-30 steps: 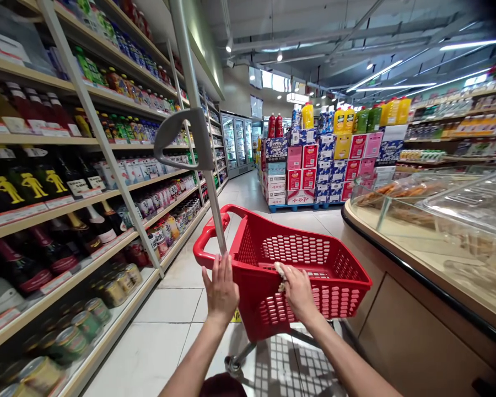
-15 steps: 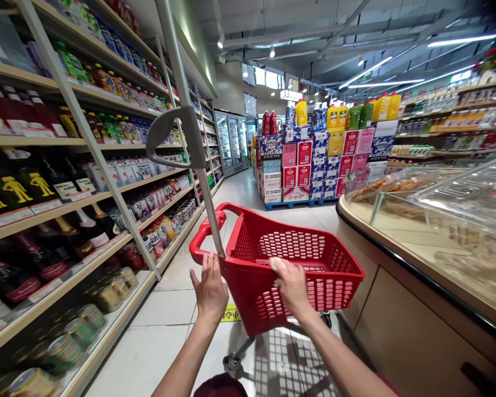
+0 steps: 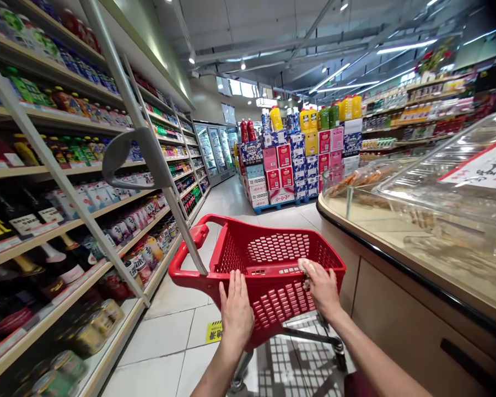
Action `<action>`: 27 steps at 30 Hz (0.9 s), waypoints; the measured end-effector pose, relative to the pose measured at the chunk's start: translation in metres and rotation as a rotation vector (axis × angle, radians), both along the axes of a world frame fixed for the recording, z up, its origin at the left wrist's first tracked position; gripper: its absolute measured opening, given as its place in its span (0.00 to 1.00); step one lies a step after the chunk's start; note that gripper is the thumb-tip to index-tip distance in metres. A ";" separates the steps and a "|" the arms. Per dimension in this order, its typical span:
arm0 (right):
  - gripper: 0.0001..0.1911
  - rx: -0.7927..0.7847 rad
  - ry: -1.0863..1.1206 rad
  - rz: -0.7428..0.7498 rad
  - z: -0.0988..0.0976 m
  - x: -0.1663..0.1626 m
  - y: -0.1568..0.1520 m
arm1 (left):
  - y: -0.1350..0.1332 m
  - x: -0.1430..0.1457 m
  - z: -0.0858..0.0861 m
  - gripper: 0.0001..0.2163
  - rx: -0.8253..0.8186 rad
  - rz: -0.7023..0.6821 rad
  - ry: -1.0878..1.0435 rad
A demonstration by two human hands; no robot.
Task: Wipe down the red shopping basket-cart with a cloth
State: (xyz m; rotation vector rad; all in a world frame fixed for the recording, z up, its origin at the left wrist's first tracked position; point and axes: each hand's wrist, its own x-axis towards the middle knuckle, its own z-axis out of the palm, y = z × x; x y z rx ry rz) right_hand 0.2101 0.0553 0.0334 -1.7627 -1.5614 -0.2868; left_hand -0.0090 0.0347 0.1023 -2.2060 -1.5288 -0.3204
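A red plastic shopping cart [image 3: 268, 284] stands sideways in front of me, with its handle end to the left. My left hand [image 3: 236, 311] lies against the near side of the basket, fingers straight and fingertips at the rim. Farther right, my right hand [image 3: 324, 288] is closed on a crumpled whitish cloth [image 3: 303, 266], pressed to the near rim; much of the cloth is hidden under the fingers. A metal pole [image 3: 181, 223] with a grey looped grip [image 3: 149, 157] rises from the cart's handle end. The basket's visible inside holds nothing I can see.
Shelves of bottles and cans [image 3: 103, 220] line the left. On the right is a food counter [image 3: 355, 242] with glass and clear lids. Stacked drink cartons [image 3: 279, 176] stand ahead, before glass-door fridges [image 3: 215, 149]. A yellow sticker [image 3: 214, 332] marks the tiled floor.
Both hands have slid rightward along the cart's near rim, the left from beside the handle to the basket side, the right toward the far end with the cloth. My view has shifted too.
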 end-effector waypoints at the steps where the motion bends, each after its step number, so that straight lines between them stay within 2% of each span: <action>1: 0.26 -0.007 -0.002 0.001 0.001 -0.001 0.000 | 0.001 0.006 -0.001 0.28 -0.020 -0.016 0.008; 4: 0.27 -0.022 -0.067 0.182 0.009 -0.018 0.003 | 0.004 0.022 -0.005 0.28 -0.073 -0.011 0.018; 6: 0.29 -0.053 -0.087 0.251 0.013 -0.013 0.003 | 0.006 0.028 -0.006 0.28 -0.085 0.007 0.022; 8: 0.29 -0.108 -0.066 0.182 0.010 0.016 0.002 | 0.007 0.028 -0.007 0.30 -0.085 -0.014 0.043; 10: 0.29 -0.158 -0.016 0.014 0.003 0.052 0.000 | 0.007 0.028 -0.007 0.30 -0.089 -0.019 0.055; 12: 0.27 -0.160 0.033 -0.136 -0.003 0.071 0.000 | 0.007 0.031 -0.009 0.30 -0.105 -0.005 0.047; 14: 0.28 -0.101 0.021 -0.115 -0.008 0.065 0.001 | 0.007 0.037 -0.011 0.30 -0.118 -0.003 0.039; 17: 0.31 -0.001 -0.074 0.124 -0.012 0.035 0.005 | 0.008 0.042 -0.014 0.30 -0.107 -0.015 0.037; 19: 0.30 0.013 -0.104 0.194 -0.017 0.034 0.006 | 0.008 0.041 -0.016 0.30 -0.090 -0.025 0.037; 20: 0.29 0.009 -0.094 0.164 -0.021 0.042 0.006 | 0.008 0.040 -0.017 0.30 -0.085 -0.035 0.038; 24: 0.24 0.001 0.037 -0.155 -0.030 0.074 0.006 | 0.010 0.037 -0.027 0.31 -0.064 -0.032 0.029; 25: 0.25 0.014 0.045 -0.162 -0.029 0.071 0.006 | 0.011 0.037 -0.030 0.31 -0.050 -0.021 0.025; 27: 0.27 0.051 0.002 -0.033 -0.025 0.049 0.007 | 0.013 0.037 -0.036 0.31 -0.010 -0.005 0.024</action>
